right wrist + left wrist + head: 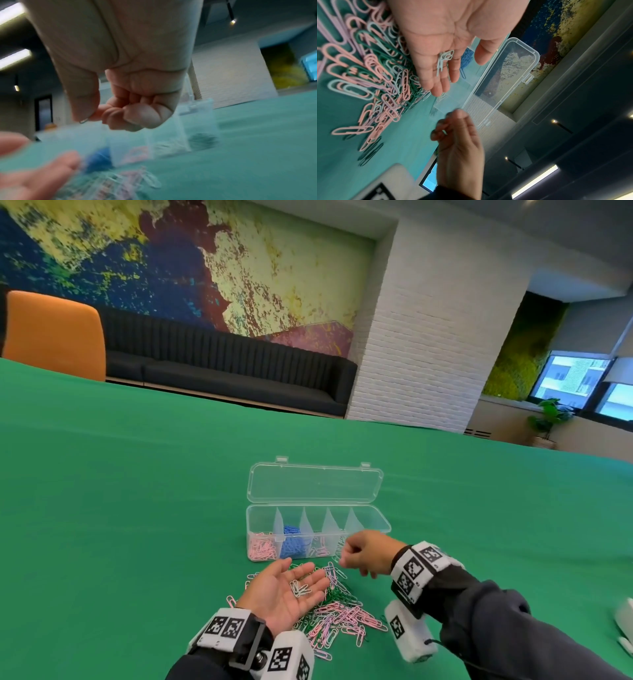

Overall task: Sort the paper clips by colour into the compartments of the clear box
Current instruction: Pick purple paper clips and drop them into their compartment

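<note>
Five compartments divide the clear box (371,520), which stands on the green table (137,491) with its lid (315,482) swung open and upright behind it. Seen from the head camera, the leftmost compartment holds pink clips (262,549), the next one blue clips (291,544), the third a few pale pinkish ones, and the contents of the remaining two are hard to make out. Just in front of the box lies the loose pile of paper clips (337,616), pink, green, lilac and white mixed together and spreading toward the person. The left hand (284,592) floats palm up over the near-left part of that pile, fingers straight and relaxed, with a small cluster of white clips (301,589) resting across the base of the fingers; nothing is curled around them. The right hand (364,553) hangs above the table just in front of the right end of the box, fingers curled inward. In the right wrist view its thumb and forefinger pinch a single clip (84,120), only a small looped end showing below the thumb, and its colour cannot be told through the blur. The two hands are near each other but apart. Dark sleeves and marker-patterned wristbands cover both forearms.
</note>
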`<state>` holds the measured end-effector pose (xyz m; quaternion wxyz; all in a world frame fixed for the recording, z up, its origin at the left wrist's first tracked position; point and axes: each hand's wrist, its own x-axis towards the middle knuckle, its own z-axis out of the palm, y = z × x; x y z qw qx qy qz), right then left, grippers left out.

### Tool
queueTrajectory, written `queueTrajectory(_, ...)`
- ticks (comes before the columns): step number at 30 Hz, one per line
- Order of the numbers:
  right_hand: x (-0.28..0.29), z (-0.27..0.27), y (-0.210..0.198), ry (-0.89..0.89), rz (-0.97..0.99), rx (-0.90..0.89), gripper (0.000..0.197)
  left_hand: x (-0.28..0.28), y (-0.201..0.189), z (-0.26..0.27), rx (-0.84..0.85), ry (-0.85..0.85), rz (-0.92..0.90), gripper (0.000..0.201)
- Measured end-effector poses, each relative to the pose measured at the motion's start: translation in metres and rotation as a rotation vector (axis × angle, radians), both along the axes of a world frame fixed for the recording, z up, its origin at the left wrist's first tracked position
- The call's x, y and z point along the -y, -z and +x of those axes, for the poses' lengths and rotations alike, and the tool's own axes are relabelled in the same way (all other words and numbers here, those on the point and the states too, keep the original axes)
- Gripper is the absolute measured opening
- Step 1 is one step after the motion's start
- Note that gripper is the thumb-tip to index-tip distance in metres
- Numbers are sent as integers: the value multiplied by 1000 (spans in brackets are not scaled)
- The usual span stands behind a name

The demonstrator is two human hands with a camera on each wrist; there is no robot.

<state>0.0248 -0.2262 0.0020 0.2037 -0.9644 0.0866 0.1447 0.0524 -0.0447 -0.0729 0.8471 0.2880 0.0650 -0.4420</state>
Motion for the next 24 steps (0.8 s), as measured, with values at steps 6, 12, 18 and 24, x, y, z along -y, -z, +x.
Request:
queueTrajectory(6,-14,9,-6,1,-101,41,13,1,-2,-1,-8,12,-11,43)
queueTrajectory(12,-12,20,30,116,-353,-112,26,-1,0,1,-20,-3,-42,43)
queueTrajectory(18,-18,27,29,97,-411,-153,25,-2,0,0,-10,-10,-16,42)
queueTrajectory(24,-15,16,13,172,-103,-88,26,-2,2,1,0,-14,10,42)
